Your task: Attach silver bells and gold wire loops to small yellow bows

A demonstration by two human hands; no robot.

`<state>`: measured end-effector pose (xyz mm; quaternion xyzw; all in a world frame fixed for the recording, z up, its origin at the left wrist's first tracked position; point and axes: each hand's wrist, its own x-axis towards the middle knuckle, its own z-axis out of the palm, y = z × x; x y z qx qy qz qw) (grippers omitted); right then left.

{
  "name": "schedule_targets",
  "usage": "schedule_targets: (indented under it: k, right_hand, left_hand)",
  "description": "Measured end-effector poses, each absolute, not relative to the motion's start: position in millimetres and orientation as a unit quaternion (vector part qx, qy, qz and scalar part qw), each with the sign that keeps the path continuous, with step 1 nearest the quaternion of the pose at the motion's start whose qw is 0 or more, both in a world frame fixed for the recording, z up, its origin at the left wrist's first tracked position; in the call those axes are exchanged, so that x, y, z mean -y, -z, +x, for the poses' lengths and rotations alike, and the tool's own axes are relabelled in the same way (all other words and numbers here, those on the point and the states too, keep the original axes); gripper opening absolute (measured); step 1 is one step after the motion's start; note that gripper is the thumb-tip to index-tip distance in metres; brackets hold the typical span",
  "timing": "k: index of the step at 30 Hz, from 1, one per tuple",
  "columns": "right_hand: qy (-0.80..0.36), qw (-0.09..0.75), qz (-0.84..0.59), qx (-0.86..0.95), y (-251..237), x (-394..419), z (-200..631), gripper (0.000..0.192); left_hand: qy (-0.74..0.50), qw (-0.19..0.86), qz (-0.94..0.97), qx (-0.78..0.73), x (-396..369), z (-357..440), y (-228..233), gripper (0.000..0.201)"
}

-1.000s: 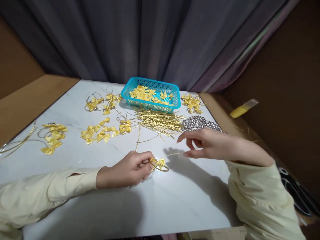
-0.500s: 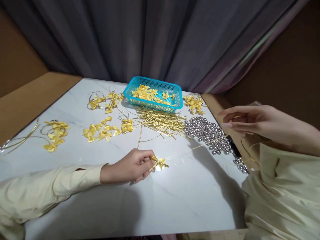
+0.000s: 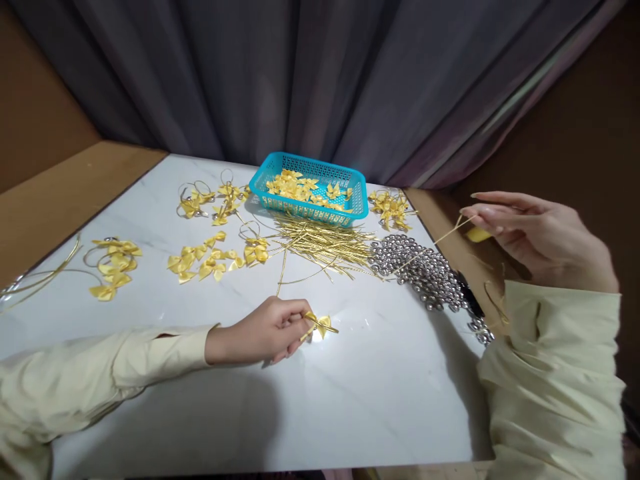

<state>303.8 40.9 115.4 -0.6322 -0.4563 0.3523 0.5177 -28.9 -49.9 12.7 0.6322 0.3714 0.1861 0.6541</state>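
Observation:
My left hand [image 3: 280, 330] is closed low over the white table, pinching a yellow ribbon bow [image 3: 325, 325] with gold cord across it. Off to the right, my right hand [image 3: 543, 233] is raised above the table's edge. Its thumb and finger are pinched on a thin gold cord [image 3: 425, 252] that slants down to the left over the silver bells. Beneath that hand shows a small yellow piece [image 3: 479, 234] whose kind I cannot make out. A heap of cut gold cords [image 3: 325, 243] lies beyond my left hand.
Yellow bows partly fill a blue basket [image 3: 310, 215] at the back. Silver bells [image 3: 417, 267] are heaped at the right, by a black object [image 3: 469, 293] at the edge. Loose bows [image 3: 210, 259] and bows with looped cords [image 3: 116, 267] lie at the left.
My right hand has shifted and turned upward, and the gold cord now shows stretched from its fingertips. My left hand still holds the bow in nearly the same place.

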Motion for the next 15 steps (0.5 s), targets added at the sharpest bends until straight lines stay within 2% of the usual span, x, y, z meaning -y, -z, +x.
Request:
schedule_targets:
  k: [4,10,15]
  right_hand:
    - [-0.415,0.595,-0.583,0.366,-108.1,-52.8,305.8,0.020]
    - [-0.507,0.596,-0.540,0.310,-109.5,-53.0,301.8,0.026]
    - [-0.501,0.630,-0.510,0.303,-102.2,-62.9,310.2,0.031]
  left_hand:
    - [-0.185,0.652,0.633,-0.375,49.2,-28.9,-10.9,0.021]
    - [-0.187,0.655,0.620,-0.389,50.2,-26.9,-8.5,0.019]
    - [-0.188,0.650,0.608,-0.416,50.6,-24.0,-3.4,0.021]
